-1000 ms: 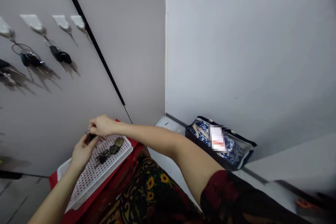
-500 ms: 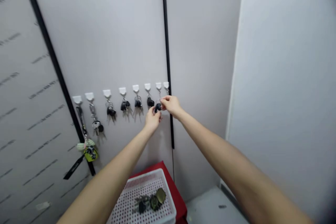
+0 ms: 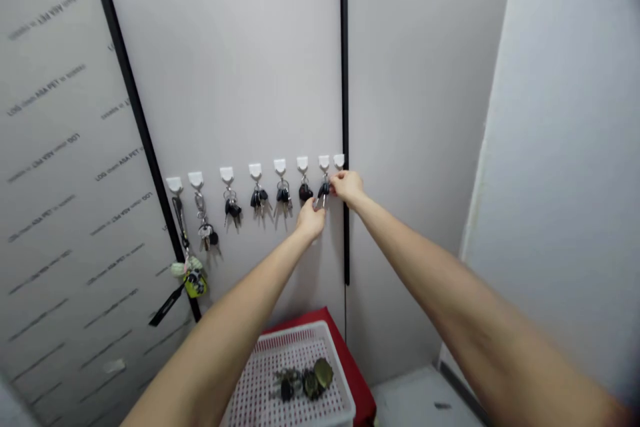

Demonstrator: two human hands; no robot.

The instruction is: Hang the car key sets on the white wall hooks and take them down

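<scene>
A bunch of keys with black heads is at the second white hook from the right on the pale cabinet door. My right hand pinches it from the right side, near its upper part. Below it, my left hand is closed at the lower ends of the keys, thumb upward. My fingers partly hide the bunch. Just left of it hangs another dark bunch of keys. The rightmost hook is above my right hand.
More key bunches hang leftward along the hooks. The leftmost carries a green-yellow charm and black strap. A white perforated basket holding keys and round dark items sits on a red surface. A black vertical handle runs beside the hooks.
My view has shifted, moving the hooks rightward in the picture. The bunch in my hands has risen closer under its hook, and my left hand is now lower against it.
</scene>
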